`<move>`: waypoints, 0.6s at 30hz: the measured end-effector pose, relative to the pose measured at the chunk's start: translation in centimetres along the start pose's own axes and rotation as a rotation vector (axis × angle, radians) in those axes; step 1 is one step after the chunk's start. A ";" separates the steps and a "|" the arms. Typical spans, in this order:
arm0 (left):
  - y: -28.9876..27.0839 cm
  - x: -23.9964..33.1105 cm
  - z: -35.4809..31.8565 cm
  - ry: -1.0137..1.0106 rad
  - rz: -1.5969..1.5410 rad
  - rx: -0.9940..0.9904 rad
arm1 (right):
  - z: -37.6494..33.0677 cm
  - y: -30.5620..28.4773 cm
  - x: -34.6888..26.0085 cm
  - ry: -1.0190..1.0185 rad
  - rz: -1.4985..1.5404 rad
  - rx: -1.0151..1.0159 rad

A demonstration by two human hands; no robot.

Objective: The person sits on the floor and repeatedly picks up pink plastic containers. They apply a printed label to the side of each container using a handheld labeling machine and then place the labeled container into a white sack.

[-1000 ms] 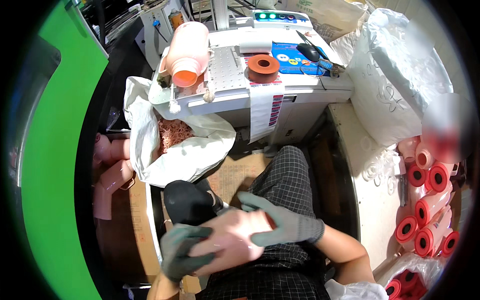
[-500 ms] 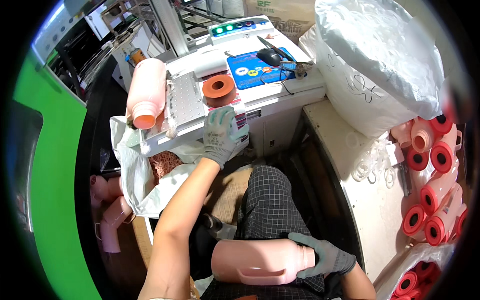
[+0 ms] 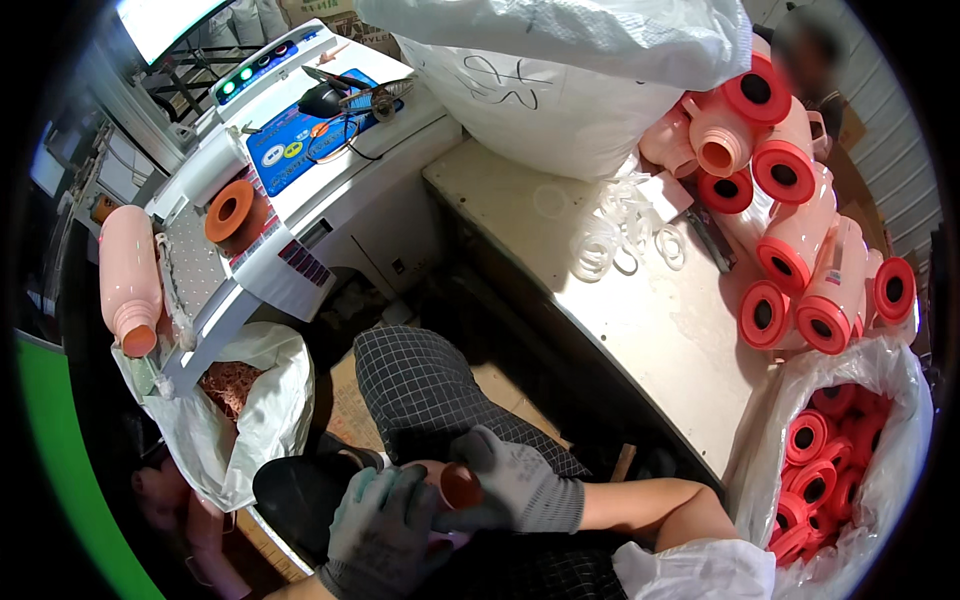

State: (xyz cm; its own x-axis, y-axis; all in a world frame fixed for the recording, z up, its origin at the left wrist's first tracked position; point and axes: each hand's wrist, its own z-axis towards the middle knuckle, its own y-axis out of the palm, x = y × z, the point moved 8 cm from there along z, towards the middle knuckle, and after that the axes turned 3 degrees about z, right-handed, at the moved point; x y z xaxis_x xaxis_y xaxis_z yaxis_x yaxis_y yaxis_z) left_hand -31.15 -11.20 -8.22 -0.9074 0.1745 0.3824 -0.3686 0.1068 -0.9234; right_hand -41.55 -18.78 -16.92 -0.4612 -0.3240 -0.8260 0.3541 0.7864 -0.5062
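Note:
Low in front of my lap is a pink plastic bottle [image 3: 431,470], tilted so that its round open mouth shows; most of its body is hidden by my gloves and the lower edge. My left hand [image 3: 380,525], in a grey-green work glove, is wrapped round its near-left side. My right hand [image 3: 510,485], gloved the same way, grips the neck end close to the rim. On the machine's perforated plate at the left, another pink bottle [image 3: 130,275] lies with its mouth toward me. Beside that plate sits an orange-brown tape roll [image 3: 236,215].
Under the machine's edge hangs a white bag [image 3: 270,430] with pink shavings. A white bench [image 3: 620,340] at the right carries white rings [image 3: 610,240], a big white sack [image 3: 540,105] and stacked pink bottles with red lids [image 3: 790,240]. A bag of red lids [image 3: 812,480] stands below. A person [image 3: 805,60] is behind.
My left hand has come down from beside the tape roll onto the bottle in my lap. The bottle has turned, its mouth now facing up. My view has swung to the right.

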 end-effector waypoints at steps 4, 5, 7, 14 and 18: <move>-0.1 1.4 -0.3 -0.073 -0.078 0.168 | -0.3 0.6 -1.2 -0.197 0.358 -0.013; 0.3 1.3 -0.3 -0.089 -0.121 0.226 | -0.3 -0.2 -0.9 -0.173 0.344 -0.003; 1.4 0.4 -0.2 -0.076 -0.124 0.307 | -0.3 -1.7 0.3 -0.128 0.324 0.022; -2.2 -1.2 0.5 0.145 -0.391 0.167 | 1.3 -20.1 13.5 0.051 -0.593 1.030; -1.0 -1.0 -0.2 0.049 -0.196 0.282 | 3.2 -20.9 16.6 0.082 -0.659 0.993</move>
State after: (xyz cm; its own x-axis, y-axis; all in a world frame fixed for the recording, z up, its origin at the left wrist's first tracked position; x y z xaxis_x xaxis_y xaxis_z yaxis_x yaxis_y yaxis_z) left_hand -29.79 -11.32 -7.66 -0.8058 0.2252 0.5478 -0.5821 -0.1309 -0.8025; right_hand -54.07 -42.29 -20.86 -0.8277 -0.4501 -0.3352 0.4874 -0.2805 -0.8269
